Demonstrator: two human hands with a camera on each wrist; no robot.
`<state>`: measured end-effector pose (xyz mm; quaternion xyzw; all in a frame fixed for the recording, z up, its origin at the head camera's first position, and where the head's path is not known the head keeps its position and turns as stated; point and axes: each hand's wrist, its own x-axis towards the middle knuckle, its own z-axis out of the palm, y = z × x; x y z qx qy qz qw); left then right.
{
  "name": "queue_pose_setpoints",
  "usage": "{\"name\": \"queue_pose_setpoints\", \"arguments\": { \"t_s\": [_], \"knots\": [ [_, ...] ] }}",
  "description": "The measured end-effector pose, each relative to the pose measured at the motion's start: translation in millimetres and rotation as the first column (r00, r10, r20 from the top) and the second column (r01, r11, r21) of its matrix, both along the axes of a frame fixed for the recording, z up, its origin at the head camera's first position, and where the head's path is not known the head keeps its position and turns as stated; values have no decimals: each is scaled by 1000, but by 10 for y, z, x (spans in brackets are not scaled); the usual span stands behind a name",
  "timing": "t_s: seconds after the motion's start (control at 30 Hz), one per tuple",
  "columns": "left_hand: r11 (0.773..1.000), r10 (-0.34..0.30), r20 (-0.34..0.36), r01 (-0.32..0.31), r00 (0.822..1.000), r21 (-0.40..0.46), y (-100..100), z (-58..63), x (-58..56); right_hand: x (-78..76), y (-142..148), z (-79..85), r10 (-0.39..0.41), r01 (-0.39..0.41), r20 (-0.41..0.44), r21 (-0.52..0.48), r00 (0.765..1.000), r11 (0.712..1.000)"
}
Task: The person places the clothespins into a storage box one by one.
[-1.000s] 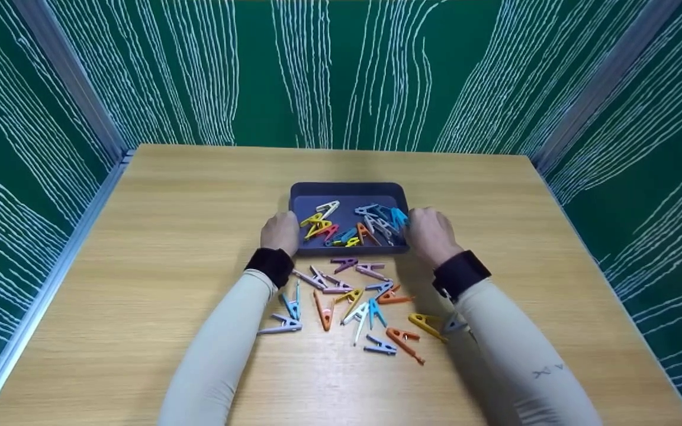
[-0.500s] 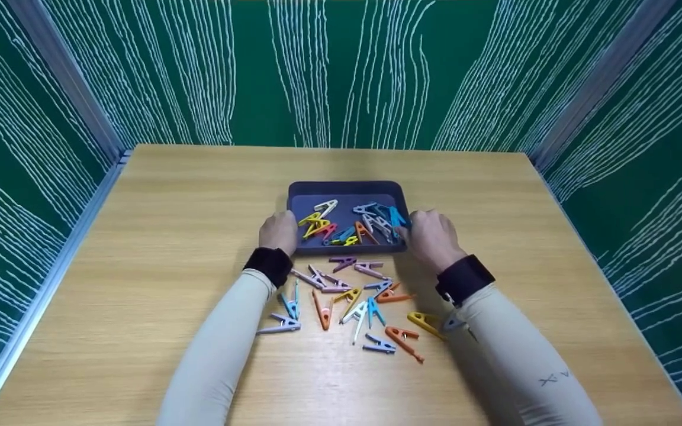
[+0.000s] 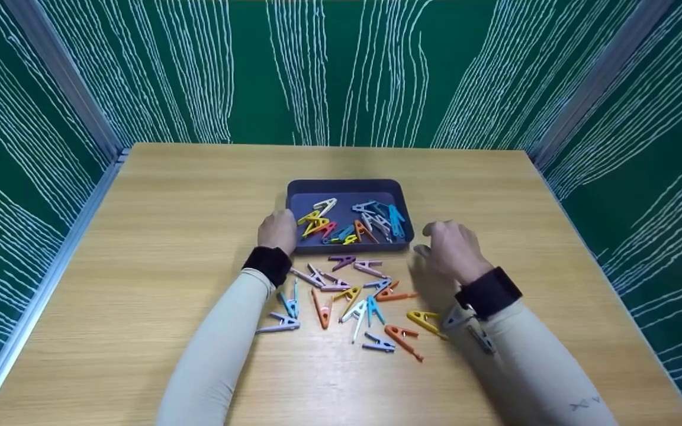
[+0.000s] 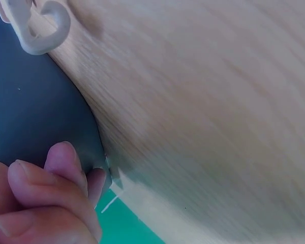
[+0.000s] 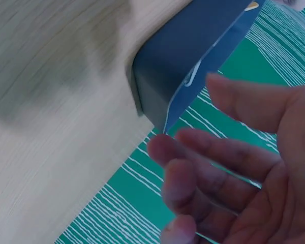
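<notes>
A dark blue-grey tray [image 3: 347,186] holds several plastic clothespins in two loose groups, yellow and white at left, blue and grey at right. My left hand [image 3: 279,231] grips its left wall near the front; in the left wrist view the curled fingers [image 4: 51,190] lie against the outer wall. My right hand [image 3: 453,251] is just off the tray's right side, holding nothing. Its thumb and fingers are apart and loosely bent in the right wrist view. A bright blue clothespin [image 3: 396,222] lies inside near the right wall.
Several more clothespins lie scattered in front of the tray, among them a purple one [image 3: 341,261] and an orange one [image 3: 403,340]. A yellow one [image 3: 425,322] and a grey one [image 3: 482,340] lie by the right forearm. Green panels [image 3: 370,71] with white lines surround the wooden table [image 3: 199,195].
My right hand has let go of the bright blue clothespin in the tray and drawn back to the right, its fingers opening. The left hand has stayed at the left wall.
</notes>
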<state>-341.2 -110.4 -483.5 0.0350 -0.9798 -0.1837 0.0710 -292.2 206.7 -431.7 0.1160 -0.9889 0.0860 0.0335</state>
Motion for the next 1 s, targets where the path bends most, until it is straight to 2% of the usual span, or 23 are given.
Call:
{"name": "queue_pose_setpoints", "arguments": {
  "t_s": [0.2, 0.33, 0.5, 0.6, 0.83, 1.0],
  "knots": [
    [1000, -3, -3, 3, 1000, -9, 1, -3, 15, 148, 169, 46, 123, -126, 43, 78, 992, 989],
    [1000, -7, -6, 7, 1000, -13, -1, -3, 20, 272, 272, 54, 189, -207, 147, 118, 971, 971],
    [1000, -15, -7, 15, 1000, -10, -4, 0, 18, 411, 385, 37, 200, -239, 292, 105, 935, 965],
    [1000, -21, -8, 21, 1000, -22, -6, -5, 12, 472, 453, 7, 200, -241, 333, 84, 921, 967],
    [1000, -11, -13, 11, 1000, -19, -5, 2, 3, 552, 560, -98, 201, -239, 354, 66, 913, 969],
    [1000, -14, -5, 14, 1000, -15, -5, -1, 4, 573, 605, -198, 266, -294, 314, 45, 912, 955]
  ]
}}
